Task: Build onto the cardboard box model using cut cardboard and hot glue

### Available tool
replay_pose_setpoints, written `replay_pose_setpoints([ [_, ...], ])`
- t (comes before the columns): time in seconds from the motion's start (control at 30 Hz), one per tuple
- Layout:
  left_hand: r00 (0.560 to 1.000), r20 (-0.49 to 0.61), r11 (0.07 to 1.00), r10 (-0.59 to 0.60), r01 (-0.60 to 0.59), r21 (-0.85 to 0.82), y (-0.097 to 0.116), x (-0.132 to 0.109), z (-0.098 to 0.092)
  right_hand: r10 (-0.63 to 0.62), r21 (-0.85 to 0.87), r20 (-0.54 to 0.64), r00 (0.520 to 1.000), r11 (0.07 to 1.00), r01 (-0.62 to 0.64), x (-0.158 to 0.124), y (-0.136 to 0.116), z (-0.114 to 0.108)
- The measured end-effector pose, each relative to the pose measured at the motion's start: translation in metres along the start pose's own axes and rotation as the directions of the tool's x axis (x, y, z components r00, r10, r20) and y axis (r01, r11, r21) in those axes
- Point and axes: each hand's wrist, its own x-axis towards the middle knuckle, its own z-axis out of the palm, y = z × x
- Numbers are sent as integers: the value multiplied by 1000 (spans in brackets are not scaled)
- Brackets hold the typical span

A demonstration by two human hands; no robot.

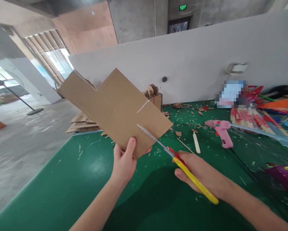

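Observation:
My left hand pinches a flat brown cardboard piece at its lower corner, thumb on the front face and fingers behind. The cardboard is tilted above the table and has a corner notch along its upper left side. A short pale line shows near its upper right edge; whether it is a slit or a mark I cannot tell. In my right hand are scissors with yellow and red handles. Their blade lies across the front of the cardboard's lower part, its tip near the middle; the other blade is not clearly visible.
Cardboard scraps litter the green table. To the right lie a pink glue gun, a white-handled tool and packs of sticks. Behind the cardboard stand a cardboard box and a stack of sheets.

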Motion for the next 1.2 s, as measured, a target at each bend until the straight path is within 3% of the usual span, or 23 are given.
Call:
replay_pose_setpoints([
  [0.1,1000,8,1000,-2,2,-10,0,-2,1,55,-55,-47,997,997,-57,3,-1,2],
  [0.43,999,3,999,-49,49,-15,1,-4,2,69,-38,-65,995,997,-72,3,1,8],
  [0.67,974,-225,997,-36,19,-80,7,6,-4,1,21,-36,999,1000,-1,2,-3,9],
  [0.87,996,-83,999,39,-36,39,2,4,-6,-87,80,22,996,993,85,-3,-5,2],
  [1.07,998,-56,998,42,-39,49,-4,-1,-7,68,-46,9,998,997,-68,3,-10,0],
  [1.2,997,-77,1000,3,-2,9,-5,-3,-4,45,-81,-11,999,996,-46,5,-9,4],
])
